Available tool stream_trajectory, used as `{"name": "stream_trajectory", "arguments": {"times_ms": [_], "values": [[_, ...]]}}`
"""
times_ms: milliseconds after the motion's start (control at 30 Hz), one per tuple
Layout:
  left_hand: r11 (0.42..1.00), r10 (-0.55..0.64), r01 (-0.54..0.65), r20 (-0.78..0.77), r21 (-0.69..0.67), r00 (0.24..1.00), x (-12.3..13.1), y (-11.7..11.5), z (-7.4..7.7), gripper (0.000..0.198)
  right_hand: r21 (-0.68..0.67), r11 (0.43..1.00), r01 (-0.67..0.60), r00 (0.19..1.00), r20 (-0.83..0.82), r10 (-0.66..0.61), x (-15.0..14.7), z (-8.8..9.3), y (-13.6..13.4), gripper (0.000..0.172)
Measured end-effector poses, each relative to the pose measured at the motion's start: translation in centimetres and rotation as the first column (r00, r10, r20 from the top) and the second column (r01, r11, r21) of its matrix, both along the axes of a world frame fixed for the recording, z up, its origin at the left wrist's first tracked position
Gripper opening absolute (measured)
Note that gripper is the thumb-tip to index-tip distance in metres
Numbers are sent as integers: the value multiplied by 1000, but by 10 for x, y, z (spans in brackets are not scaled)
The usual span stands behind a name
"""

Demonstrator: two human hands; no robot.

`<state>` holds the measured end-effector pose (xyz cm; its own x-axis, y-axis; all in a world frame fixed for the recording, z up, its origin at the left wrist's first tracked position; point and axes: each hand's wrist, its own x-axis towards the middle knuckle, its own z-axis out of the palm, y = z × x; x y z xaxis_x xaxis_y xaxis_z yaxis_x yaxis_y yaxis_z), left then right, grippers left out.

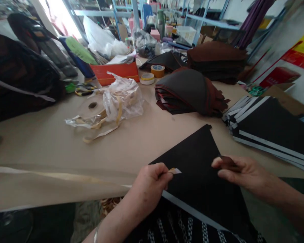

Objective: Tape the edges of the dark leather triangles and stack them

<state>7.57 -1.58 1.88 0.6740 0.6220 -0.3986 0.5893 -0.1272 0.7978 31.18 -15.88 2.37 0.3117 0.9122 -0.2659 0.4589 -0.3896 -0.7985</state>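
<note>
My left hand [150,184] is closed in a pinch on a strip of tape [176,171], whose short pale end sticks out past the fingertips. A long cream length of it [66,178] trails to the left along the table's front edge. Below both hands lies a black flat panel [192,158], partly on the table and partly over my lap, with a light grey band [190,209] along its near edge. My right hand [248,173], above the panel's right side, grips a small dark brown flat piece [229,162] between thumb and fingers; its exact kind is unclear.
Beyond the panel is a stack of folded dark pieces [182,87]. Black panels with grey bands [276,128] lie at right. At left are a tape roll [86,107], a crumpled plastic bag [126,98] and scissors [84,89]. Yellow tape rolls [157,71] sit farther back.
</note>
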Motion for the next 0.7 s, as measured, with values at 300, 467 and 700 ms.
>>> {"name": "stream_trajectory", "arguments": {"times_ms": [300,467,700], "values": [[999,45,-46,62,2,997,5,-10,-9,31,-8,966,-257,920,-308,242,-59,-3,62,11],[999,33,-33,24,-7,999,10,-8,-12,30,44,958,-285,917,-279,285,-49,-11,64,10],[996,-11,18,-78,85,997,-12,10,-24,37,2,1000,-8,989,149,8,43,-19,87,11]]}}
